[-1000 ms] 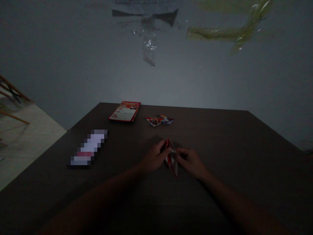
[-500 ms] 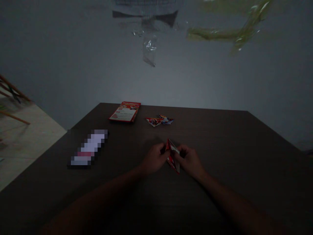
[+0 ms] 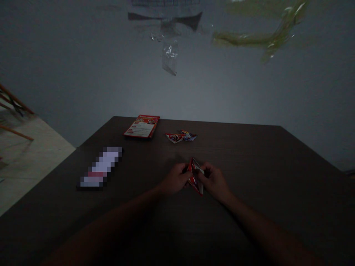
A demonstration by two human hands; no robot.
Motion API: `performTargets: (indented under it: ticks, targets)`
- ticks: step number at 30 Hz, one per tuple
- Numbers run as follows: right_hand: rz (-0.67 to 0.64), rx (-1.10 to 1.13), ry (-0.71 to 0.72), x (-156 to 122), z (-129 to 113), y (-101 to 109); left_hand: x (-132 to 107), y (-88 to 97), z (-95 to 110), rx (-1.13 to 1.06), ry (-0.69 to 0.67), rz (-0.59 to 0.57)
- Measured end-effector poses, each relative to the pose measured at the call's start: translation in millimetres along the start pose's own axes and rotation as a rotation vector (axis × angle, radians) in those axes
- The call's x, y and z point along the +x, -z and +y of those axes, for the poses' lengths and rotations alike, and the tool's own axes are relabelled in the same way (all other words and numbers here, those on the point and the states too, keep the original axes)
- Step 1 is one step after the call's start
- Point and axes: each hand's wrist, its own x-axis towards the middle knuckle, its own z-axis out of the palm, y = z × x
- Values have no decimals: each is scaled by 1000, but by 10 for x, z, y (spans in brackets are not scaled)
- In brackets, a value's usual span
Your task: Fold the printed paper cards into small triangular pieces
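Note:
A small folded piece of red printed paper (image 3: 195, 181) stands pinched between both my hands over the middle of the dark table (image 3: 277, 177). My left hand (image 3: 174, 180) grips its left side with closed fingers. My right hand (image 3: 214, 181) pinches its right side, fingers curled. Farther back lie two small folded paper pieces (image 3: 181, 136), one red, one bluish, apart from my hands.
A red printed booklet (image 3: 142, 126) lies at the table's far left edge. A blurred-out oblong object (image 3: 100, 167) lies on the left. Wooden chair legs (image 3: 13, 111) stand on the pale floor at the far left. A grey wall rises behind the table.
My right hand has closed in on the paper and my hands have drawn nearer each other. The paper's lower tip has swung slightly to the right.

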Motion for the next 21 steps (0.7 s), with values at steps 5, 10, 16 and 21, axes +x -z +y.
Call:
performTargets:
  ticks: [5,10,16,21]
  targets:
    - [2,76,-29,13,-22,-3,28,9,-21,-124,27,-31]
    - [0,183,-50,7,-56,-15,30,-6,-11,-142,50,-25]
    - [23,284,-39,13,-91,-36,22,-16,1,-101,69,5]
    - [-54,408,-59,25,-126,-11,28,-14,-17,-112,78,28]
